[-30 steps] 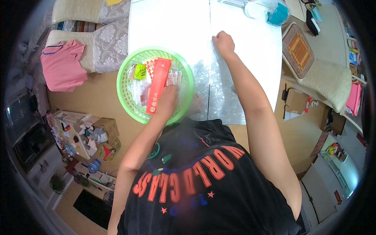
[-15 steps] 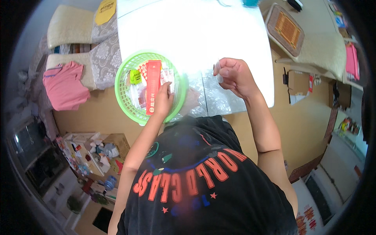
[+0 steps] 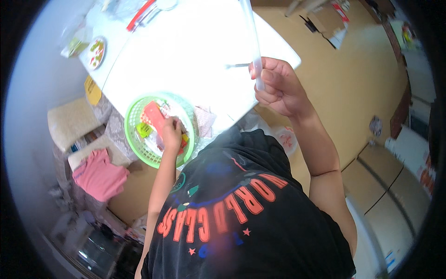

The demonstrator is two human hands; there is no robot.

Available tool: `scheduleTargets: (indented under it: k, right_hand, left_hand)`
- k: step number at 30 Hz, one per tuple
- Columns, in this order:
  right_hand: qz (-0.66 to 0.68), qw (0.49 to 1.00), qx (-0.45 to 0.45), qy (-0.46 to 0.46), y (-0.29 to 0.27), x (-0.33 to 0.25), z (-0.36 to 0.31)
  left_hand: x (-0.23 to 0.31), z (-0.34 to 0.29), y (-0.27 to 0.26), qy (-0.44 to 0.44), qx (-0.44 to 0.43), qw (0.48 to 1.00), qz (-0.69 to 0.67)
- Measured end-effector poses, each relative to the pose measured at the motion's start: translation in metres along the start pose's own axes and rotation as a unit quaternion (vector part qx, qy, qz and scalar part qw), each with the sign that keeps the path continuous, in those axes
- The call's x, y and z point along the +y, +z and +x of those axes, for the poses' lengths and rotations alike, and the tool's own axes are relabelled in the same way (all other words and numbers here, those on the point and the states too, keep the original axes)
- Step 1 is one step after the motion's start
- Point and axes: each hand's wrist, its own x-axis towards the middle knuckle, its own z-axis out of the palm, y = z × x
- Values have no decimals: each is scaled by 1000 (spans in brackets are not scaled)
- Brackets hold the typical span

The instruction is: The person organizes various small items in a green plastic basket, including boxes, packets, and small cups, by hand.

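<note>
The right hand (image 3: pixel 281 90) pinches a pale strip (image 3: pixel 254 46); from its fingers the long axis goes to the view's top, slightly leftward. By the fingers of the left hand (image 3: pixel 172 136), a red packet (image 3: pixel 154 115) inside the green basket (image 3: pixel 127 125) points upper-left; whether they grip it, I cannot tell.

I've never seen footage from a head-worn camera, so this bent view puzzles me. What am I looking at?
There's no machine here, just a person working barehanded. A wide fisheye camera on their head looks down, which bends straight edges. The white table carries a green basket containing packets; a small plate sits farther off. The left hand touches a red packet in the basket; whether it grips is unclear. The right hand holds a long, translucent strip.
</note>
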Motion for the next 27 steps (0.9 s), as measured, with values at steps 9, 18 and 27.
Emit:
scheduleTargets:
  k: [9, 18, 27]
  right_hand:
    - [-168, 944, 240, 152, -149, 65, -183]
    - [-255, 648, 615, 369, -241, 270, -379]
    - [-283, 594, 613, 438, -262, 308, -425]
  left_hand:
    - [-23, 38, -5, 79, 94, 991, -47]
    - [-2, 69, -24, 101, 6, 995, 1]
    - [7, 68, -28, -95, -68, 964, -237]
